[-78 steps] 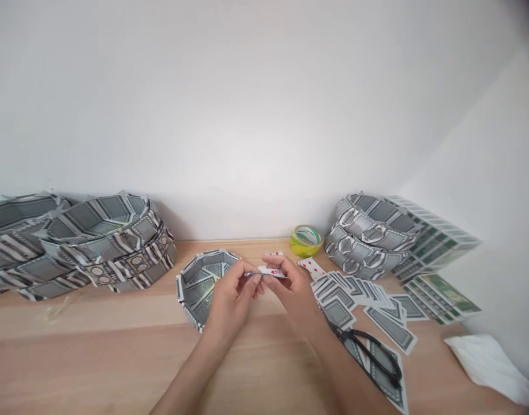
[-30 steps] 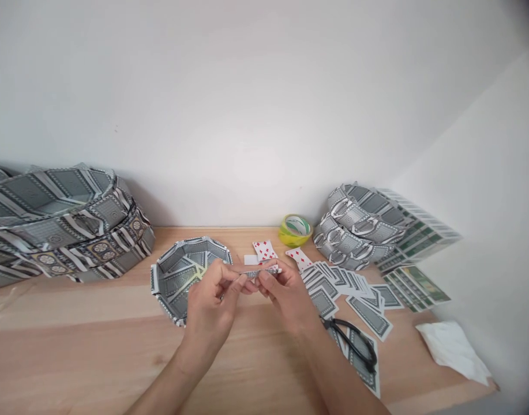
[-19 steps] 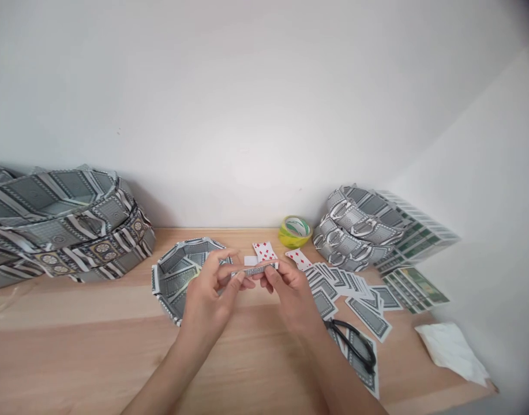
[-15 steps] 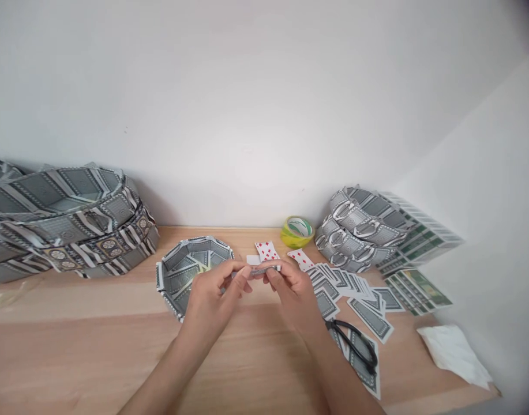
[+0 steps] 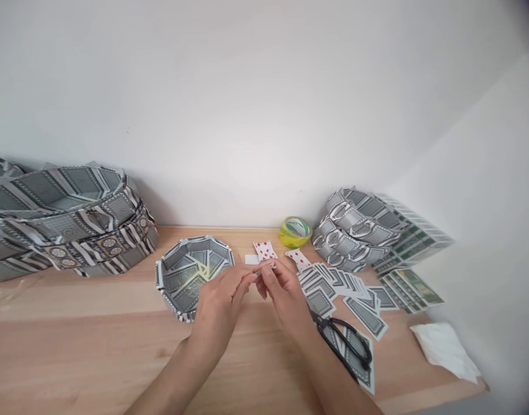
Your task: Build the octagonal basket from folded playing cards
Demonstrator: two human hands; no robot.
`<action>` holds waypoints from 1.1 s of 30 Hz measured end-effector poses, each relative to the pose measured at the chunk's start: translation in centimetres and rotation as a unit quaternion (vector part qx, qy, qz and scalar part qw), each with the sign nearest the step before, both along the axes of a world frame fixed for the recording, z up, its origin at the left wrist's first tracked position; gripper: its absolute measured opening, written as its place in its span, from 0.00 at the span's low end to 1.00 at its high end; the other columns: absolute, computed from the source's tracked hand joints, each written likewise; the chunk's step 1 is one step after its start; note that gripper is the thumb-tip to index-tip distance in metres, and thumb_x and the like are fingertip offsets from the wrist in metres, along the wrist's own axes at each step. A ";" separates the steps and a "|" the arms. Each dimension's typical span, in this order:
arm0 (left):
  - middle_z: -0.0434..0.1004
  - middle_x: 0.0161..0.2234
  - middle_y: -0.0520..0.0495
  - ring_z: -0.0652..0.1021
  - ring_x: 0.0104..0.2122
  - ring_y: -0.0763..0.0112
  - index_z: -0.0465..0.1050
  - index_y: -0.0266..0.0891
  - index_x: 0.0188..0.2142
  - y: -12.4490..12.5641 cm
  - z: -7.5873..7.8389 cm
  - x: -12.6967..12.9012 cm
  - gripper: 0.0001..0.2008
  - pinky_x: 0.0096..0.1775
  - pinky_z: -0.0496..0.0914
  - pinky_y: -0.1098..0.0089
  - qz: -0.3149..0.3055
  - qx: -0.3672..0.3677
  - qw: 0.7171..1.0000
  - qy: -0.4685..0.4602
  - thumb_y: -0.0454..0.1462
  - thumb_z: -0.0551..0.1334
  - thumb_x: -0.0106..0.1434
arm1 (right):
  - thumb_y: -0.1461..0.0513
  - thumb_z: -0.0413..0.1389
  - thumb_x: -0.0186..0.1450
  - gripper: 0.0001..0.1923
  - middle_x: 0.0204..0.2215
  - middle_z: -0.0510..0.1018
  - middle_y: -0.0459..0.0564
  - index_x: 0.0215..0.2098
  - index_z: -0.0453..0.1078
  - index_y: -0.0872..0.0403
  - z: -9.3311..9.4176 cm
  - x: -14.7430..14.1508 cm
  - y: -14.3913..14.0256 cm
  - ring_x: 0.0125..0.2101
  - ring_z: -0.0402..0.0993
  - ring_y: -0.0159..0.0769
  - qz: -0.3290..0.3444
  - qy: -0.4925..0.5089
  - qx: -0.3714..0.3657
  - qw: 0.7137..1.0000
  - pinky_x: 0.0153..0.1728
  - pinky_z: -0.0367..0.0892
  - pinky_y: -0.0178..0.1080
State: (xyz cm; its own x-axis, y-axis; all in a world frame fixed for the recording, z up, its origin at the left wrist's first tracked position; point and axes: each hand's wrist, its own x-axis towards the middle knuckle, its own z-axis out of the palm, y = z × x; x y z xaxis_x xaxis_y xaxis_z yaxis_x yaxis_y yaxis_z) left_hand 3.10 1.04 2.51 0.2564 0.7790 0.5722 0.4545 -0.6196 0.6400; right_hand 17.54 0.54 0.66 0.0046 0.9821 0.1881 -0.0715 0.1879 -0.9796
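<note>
My left hand point(image 5: 221, 301) and my right hand point(image 5: 280, 291) meet over the wooden table point(image 5: 95, 346), fingertips pinched together on a small folded playing card point(image 5: 264, 267). The card is mostly hidden by my fingers; only a thin grey and white edge shows. Just left of my hands lies an octagonal tray woven from grey-backed cards point(image 5: 194, 275). Two folded cards with red diamonds point(image 5: 265, 251) and a small white piece lie just beyond my fingertips.
Grey-backed cards point(image 5: 346, 288) are spread at the right, with black scissors point(image 5: 344, 342) on them. A yellow-green tape roll point(image 5: 295, 231) stands by the wall. Stacks of woven card trays sit at far left point(image 5: 69, 222) and at right point(image 5: 361, 230). White tissue point(image 5: 443, 349) lies at right.
My hands have kept working the card, drawing closer together so it now looks narrower. The view has shifted slightly; nothing on the table has moved.
</note>
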 end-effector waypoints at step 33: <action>0.65 0.20 0.56 0.66 0.20 0.76 0.63 0.40 0.26 0.1 -0.3 -0.3 0.15 0.27 0.58 0.74 -0.023 -0.128 0.988 0.081 0.40 0.49 0.69 | 0.52 0.48 0.69 0.19 0.20 0.54 0.40 0.23 0.54 0.52 -0.3 0.8 -0.5 0.23 0.52 0.29 -0.071 -0.161 0.039 0.984 0.24 0.50 0.33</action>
